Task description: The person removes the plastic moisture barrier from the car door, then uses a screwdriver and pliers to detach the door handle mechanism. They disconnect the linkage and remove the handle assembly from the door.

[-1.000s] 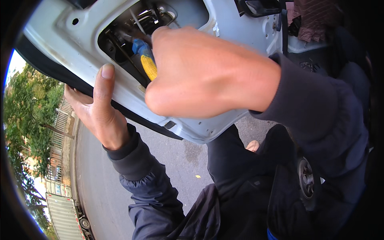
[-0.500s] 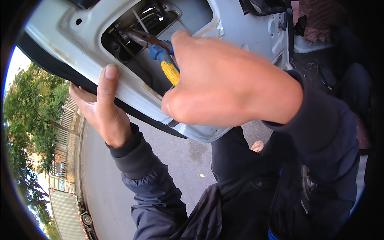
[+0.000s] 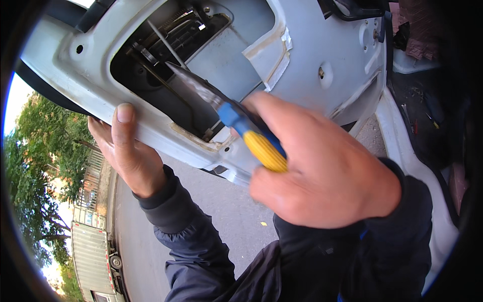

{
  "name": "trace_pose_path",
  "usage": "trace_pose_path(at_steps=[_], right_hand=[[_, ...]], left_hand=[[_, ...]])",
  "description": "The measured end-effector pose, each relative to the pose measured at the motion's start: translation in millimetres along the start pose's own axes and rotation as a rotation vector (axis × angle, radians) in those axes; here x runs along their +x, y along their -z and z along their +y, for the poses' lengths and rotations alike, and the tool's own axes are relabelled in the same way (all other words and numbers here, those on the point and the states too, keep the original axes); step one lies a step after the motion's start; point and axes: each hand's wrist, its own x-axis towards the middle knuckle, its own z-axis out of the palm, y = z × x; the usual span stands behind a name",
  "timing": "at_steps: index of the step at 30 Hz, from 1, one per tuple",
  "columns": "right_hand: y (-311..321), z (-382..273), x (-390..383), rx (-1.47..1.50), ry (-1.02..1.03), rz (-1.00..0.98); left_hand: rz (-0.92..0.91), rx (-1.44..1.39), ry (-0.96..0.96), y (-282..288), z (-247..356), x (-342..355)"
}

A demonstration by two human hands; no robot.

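My right hand [image 3: 327, 176] is closed round a pair of pliers [image 3: 235, 117] with blue and yellow handles. Their long metal jaws point up and left, in front of a large opening in the bare inner side of a white vehicle door [image 3: 307, 60]. Inside the cavity a thin metal rod [image 3: 163, 38] and a dark latch mechanism [image 3: 176, 43] show; the jaws appear free of them. At the door's lower left edge my left hand [image 3: 132, 158] holds on, thumb on the inner face and fingers wrapped behind the rim.
Torn whitish film [image 3: 282, 60] clings beside the opening. To the right lies the dark vehicle floor [image 3: 427, 100] with small tools. Grey road [image 3: 201, 206] runs below. A parked truck [image 3: 90, 251], a fence and trees stand at the left.
My right hand has drawn the pliers out of the door cavity, down and toward me, away from the mechanism. The left hand keeps its hold on the door edge.
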Motion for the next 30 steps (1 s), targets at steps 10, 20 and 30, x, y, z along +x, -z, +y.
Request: trace_pose_path(at_steps=[10,20,30], right_hand=[[-6,87,-108,0.661,-0.502,-0.199],[-39,130,-151,0.739,-0.713,-0.392],[-51,133,-150,0.776,-0.713,-0.511]], left_hand=[[0.055,-0.1,0.035,7,-9,-2],[-0.035,-0.201,0.092,4,-7,-7],[0.028,-0.119,0.029,11,-15,-3]])
